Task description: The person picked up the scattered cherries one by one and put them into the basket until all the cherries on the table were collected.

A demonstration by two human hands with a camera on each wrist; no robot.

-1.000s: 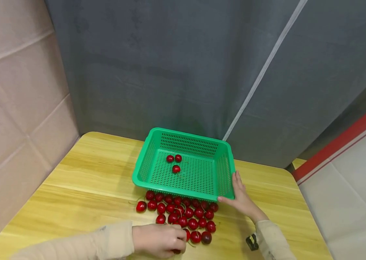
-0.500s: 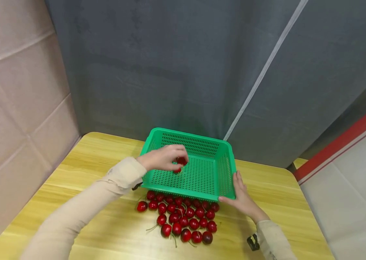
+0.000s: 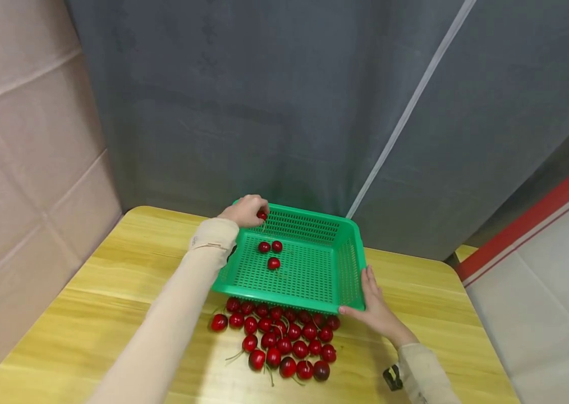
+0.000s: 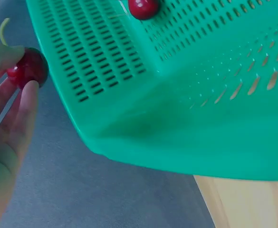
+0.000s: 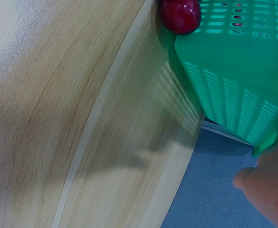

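Note:
My left hand (image 3: 244,212) is over the far left corner of a green perforated plastic basket (image 3: 310,275). It pinches a dark red cherry (image 4: 32,69) between thumb and fingertips, its green stem sticking up, right by the basket's rim in the left wrist view. Three more cherries (image 3: 274,263) lie on the basket floor. My right hand (image 3: 377,312) rests against the basket's near right corner, fingers stretched along the outer side and thumb at the front rim. In the right wrist view only part of that hand shows.
Several stemmed cherries (image 3: 300,349) lie in loose rows on the wooden table (image 3: 128,280), close along the basket's front side. A grey curtain (image 3: 244,101) hangs behind the table. Light panels stand left (image 3: 22,168) and right (image 3: 562,280).
My left hand went from the cherries on the table up over the basket, then on to its far left corner, carrying one cherry. My right hand stayed at the basket's corner.

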